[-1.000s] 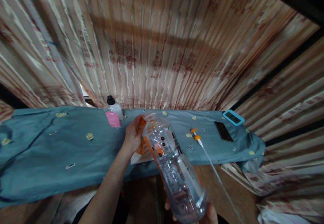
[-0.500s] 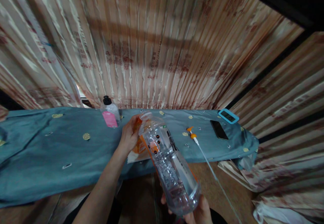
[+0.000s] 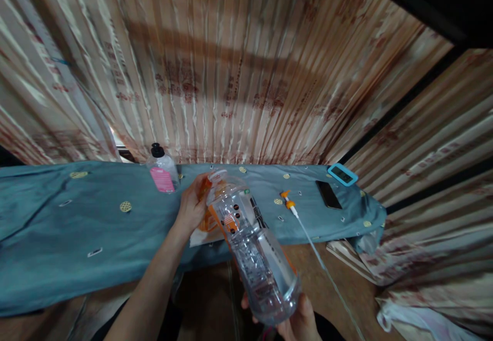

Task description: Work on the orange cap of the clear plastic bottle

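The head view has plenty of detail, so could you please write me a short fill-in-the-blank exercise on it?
1. The lower end of the large clear bottle is held by the person's ____ hand.
2. The small bottle with a pink label has a cap coloured ____.
3. The nozzle of the pump is coloured ____.
4. Beside the phone lies a device whose frame is coloured ____.

Missing words: right; black; orange; blue.

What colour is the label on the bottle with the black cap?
The label is pink, seen best in the head view.
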A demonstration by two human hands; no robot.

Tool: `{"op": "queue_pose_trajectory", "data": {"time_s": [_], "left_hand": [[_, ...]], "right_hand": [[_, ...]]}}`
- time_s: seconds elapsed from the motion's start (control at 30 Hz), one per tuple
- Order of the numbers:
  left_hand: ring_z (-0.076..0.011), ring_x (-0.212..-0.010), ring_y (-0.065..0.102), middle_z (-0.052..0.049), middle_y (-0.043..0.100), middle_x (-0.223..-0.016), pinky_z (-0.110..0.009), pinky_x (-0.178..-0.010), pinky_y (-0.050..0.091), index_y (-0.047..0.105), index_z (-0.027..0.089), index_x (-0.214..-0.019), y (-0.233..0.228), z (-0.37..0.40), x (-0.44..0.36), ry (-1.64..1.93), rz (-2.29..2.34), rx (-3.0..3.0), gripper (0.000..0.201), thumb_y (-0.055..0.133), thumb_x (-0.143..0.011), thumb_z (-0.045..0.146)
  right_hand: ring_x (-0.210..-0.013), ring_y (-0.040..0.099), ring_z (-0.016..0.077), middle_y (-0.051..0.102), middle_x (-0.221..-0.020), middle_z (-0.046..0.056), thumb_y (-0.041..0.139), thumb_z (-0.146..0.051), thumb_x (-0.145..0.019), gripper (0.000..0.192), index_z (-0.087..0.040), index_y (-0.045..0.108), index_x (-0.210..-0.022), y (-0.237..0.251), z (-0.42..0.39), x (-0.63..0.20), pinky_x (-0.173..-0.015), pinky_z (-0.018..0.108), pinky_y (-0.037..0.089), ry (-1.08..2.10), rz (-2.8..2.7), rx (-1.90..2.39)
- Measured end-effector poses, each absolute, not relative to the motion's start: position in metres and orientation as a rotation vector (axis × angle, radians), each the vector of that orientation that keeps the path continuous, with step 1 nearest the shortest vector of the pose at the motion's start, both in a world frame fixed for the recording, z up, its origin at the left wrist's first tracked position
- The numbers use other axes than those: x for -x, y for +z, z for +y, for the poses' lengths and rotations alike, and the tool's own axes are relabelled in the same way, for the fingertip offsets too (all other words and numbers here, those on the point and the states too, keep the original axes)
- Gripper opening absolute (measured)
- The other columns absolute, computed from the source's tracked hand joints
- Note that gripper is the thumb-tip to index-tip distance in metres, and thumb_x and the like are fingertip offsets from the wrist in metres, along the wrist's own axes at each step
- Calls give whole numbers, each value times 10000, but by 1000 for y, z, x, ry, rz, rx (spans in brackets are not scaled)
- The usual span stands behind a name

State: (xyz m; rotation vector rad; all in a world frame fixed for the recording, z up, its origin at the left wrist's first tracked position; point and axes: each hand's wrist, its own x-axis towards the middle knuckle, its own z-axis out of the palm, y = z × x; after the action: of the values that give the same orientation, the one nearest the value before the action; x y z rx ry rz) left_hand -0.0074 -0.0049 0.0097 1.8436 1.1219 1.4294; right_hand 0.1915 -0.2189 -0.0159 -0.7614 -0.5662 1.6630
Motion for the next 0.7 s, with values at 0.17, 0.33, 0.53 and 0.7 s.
{"op": "queue_pose_trajectory", "data": {"time_s": [0.17,0.33,0.53,0.7], "left_hand": [[-293,-1081,680,-102,736,-1157,-424,-964,519,623,198,-1141,8,-5,7,1435,1103,-1825,382,535,-891,472],[-287,-1065,684,-91,742,-1135,-406,-951,524,626,193,-1135,5,-4,6,1446,1123,-1815,378,547,-882,462],[-284,-1054,681,-82,742,-1124,-406,-943,528,620,193,-1129,3,-3,5,1458,1133,-1852,393,516,-887,483],[-293,-1093,676,-99,734,-1163,-412,-980,513,630,186,-1135,4,-5,5,1459,1106,-1821,397,524,-901,489]], "right_hand": [[-855,766,236,781,-1132,100,775,-765,-570,783,-223,763,-1135,-15,-220,-192,-634,244,589,1674,-573,774],[-832,768,231,790,-1096,99,792,-735,-581,742,-248,762,-1140,-12,-219,-190,-624,235,589,1669,-559,731],[-862,777,280,787,-1095,139,734,-735,-668,693,-273,741,-1185,-33,-222,-192,-648,294,616,1649,-589,593],[-924,766,343,781,-1087,183,731,-754,-649,733,-265,733,-1195,-42,-224,-195,-697,367,615,1704,-573,610]]}}
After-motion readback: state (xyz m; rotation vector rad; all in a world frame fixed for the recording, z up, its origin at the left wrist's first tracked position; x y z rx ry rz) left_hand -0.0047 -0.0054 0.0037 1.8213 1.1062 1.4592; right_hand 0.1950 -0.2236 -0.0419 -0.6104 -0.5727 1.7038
